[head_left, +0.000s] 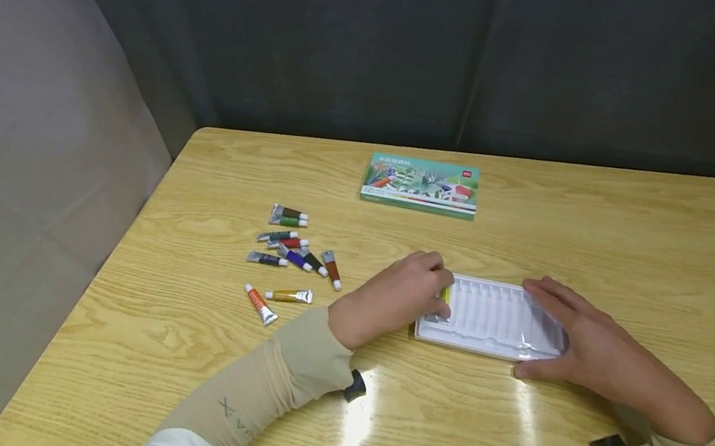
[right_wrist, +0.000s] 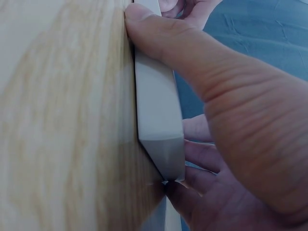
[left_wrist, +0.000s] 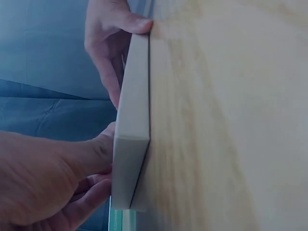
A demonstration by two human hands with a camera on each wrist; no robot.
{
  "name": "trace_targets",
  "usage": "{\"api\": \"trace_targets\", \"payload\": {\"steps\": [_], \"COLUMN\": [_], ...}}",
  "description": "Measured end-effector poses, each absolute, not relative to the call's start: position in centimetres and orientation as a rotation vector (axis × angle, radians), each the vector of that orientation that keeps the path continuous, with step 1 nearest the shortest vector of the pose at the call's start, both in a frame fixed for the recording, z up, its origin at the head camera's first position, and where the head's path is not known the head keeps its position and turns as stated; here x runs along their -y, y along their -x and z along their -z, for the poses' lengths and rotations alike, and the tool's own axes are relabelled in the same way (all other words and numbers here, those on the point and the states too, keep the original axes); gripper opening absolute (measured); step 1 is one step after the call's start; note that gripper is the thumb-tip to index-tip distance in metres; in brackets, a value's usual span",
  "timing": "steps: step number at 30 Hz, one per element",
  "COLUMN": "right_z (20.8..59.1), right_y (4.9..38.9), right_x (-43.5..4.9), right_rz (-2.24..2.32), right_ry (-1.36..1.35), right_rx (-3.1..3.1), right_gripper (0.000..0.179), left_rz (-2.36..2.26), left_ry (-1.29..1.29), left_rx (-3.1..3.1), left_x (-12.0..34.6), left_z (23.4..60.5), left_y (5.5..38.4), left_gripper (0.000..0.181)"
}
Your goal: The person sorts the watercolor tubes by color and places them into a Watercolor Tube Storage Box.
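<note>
A white plastic tray [head_left: 487, 309] with a row of narrow slots lies on the wooden table in the head view. My left hand [head_left: 397, 294] is over its left end, where the fingers and thumb pinch a yellow paint tube [head_left: 446, 295] at the leftmost slot. That tube is mostly hidden under the fingers. At the tray's right end, my right hand [head_left: 595, 348] holds the frame, thumb along the near side and fingers at the far side. In the right wrist view, the right thumb [right_wrist: 159, 36] lies along the tray's white side wall [right_wrist: 156, 96].
Several paint tubes [head_left: 292, 258] lie loosely grouped left of the tray, among them an orange tube [head_left: 260, 305] and an ochre tube [head_left: 289, 295] nearer me. A green illustrated paint box [head_left: 420, 186] lies farther back. Dark cloth [head_left: 353, 49] hangs behind the table [head_left: 600, 232].
</note>
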State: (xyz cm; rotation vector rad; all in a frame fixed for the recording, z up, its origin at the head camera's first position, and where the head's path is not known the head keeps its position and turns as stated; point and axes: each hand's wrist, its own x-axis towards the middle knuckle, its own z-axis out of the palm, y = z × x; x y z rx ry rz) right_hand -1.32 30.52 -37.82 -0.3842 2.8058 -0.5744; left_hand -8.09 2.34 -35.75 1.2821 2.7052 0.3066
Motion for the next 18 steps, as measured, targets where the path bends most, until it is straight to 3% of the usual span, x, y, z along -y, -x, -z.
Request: {"api": "trace_targets", "payload": {"steps": [8,18], "right_z": [37.8,37.9], "right_y": [1.3,1.4], "right_x": [-30.4,-30.3], "right_rz": [0.576,0.557], "right_ry": [0.4,0.372], "right_rx": [-2.807,-2.777], "right_gripper": [0.129,0.133], "left_rz": [-0.332,-0.548], "left_ry": [-1.307,-1.31], "left_rx": [-2.64,-2.44], "left_x": [-1.7,1.9], "left_z": [35.9,34.0], "left_y": [8.7,10.5], "left_gripper": [0.044,0.033]}}
